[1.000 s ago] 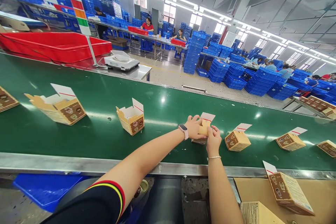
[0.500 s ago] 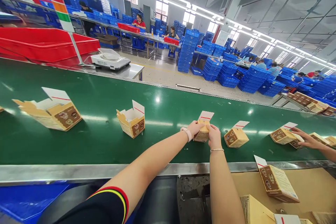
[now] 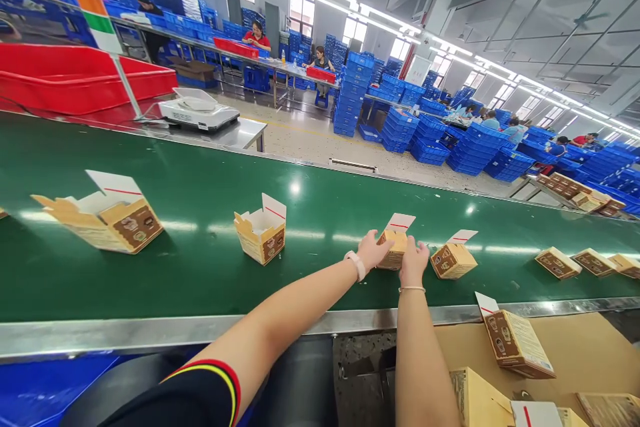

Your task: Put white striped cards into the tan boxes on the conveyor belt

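Note:
Over the green conveyor belt [image 3: 175, 287], my left hand [image 3: 374, 253] and my right hand [image 3: 414, 261] flank a small brown-and-tan carton [image 3: 395, 250]. The carton's top is folded down, while its white flap with a red line stands up at the back. My left thumb lies by the top's left edge, and the right hand touches the right side. Another carton [image 3: 453, 260] with a raised flap sits just to the right. On the left, a carton [image 3: 261, 240] and a larger-looking carton [image 3: 113, 217] stand with their tops open.
Several closed cartons [image 3: 557, 263] lie farther right on the belt. Nearer me, a carton [image 3: 520, 343] rests on a cardboard sheet [image 3: 575, 340]. The metal belt edge [image 3: 150, 337] runs in front. Beyond are a scale [image 3: 199, 111], a red tub [image 3: 75, 83] and stacked blue crates [image 3: 354, 93].
My fingers have moved from the carton's top to its sides, and the top now lies flatter. A co-worker's hand at the right has left the view. The open cartons have shifted slightly right.

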